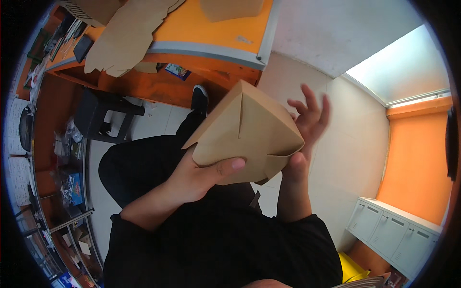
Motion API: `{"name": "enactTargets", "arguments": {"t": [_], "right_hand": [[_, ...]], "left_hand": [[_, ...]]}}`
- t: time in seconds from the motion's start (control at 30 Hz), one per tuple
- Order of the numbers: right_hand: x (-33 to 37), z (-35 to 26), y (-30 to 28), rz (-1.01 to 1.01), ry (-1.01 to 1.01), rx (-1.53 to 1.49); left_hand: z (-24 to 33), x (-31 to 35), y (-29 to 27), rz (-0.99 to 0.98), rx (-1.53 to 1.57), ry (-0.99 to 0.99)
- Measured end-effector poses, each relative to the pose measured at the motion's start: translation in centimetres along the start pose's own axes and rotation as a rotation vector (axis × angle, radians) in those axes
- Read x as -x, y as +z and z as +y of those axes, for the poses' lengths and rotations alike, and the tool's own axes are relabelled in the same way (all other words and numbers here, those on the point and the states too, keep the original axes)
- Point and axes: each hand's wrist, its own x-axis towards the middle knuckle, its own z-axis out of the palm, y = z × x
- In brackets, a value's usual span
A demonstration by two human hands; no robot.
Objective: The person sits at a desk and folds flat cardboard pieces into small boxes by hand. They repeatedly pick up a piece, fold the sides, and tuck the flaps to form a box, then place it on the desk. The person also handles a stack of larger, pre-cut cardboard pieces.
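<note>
A folded brown carton (252,127) is held up in the air above the person's lap, between the two hands and in front of the dark clothing. Its lower left edge sits in the crook of the left hand (194,180), whose thumb lies flat across the near face; the other fingers of that hand are hidden behind the carton, so how far they curl cannot be told, but the hand has hold of it. The right hand (307,129) is at the carton's right-hand corner, its thumb at the edge beside a creased fold. Its fingers (311,102) stand spread wide and slightly blurred past the right side, the upper tips clear of the cardboard; whether the thumb presses on it is hard to tell. Beyond, flat cardboard pieces (127,36) lie on the orange desk (206,36), well apart from both hands.
</note>
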Motion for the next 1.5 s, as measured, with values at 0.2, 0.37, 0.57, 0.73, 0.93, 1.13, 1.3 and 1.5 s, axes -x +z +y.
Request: {"name": "enactTargets", "arguments": {"t": [0.2,0.37,0.57,0.73,0.93,1.13,1.3,1.5], "right_hand": [[0.0,0.1,-0.3,0.069,0.496,-0.196],[0.2,0.4,0.2,0.233,0.554,-0.381],[-0.3,0.8,-0.2,0.137,0.573,-0.394],[0.0,1.3,0.2,0.204,0.418,-0.223],[0.2,2.1,-0.4,0.018,0.373,-0.154],[-0.2,0.3,0.0,0.014,0.331,-0.038],[-0.9,-2.2,0.8,0.123,0.421,-0.160],[-1.1,-3.9,2.1,0.074,0.201,0.164]], "left_hand": [[-1.1,-1.8,0.2,-0.039,-0.103,0.040],[-1.3,-2.2,-0.3,-0.061,-0.233,-0.056],[-1.8,-2.4,-0.5,-0.039,-0.112,-0.043],[-2.0,-3.0,0.1,0.078,-0.003,0.033],[-1.3,-1.8,-0.6,-0.038,-0.191,-0.021],[-0.6,-1.5,-0.7,-0.126,-0.053,-0.081],[-1.2,-2.2,-1.3,-0.086,0.133,-0.062],[-0.2,-1.5,-2.6,-0.207,-0.022,-0.050]]}}
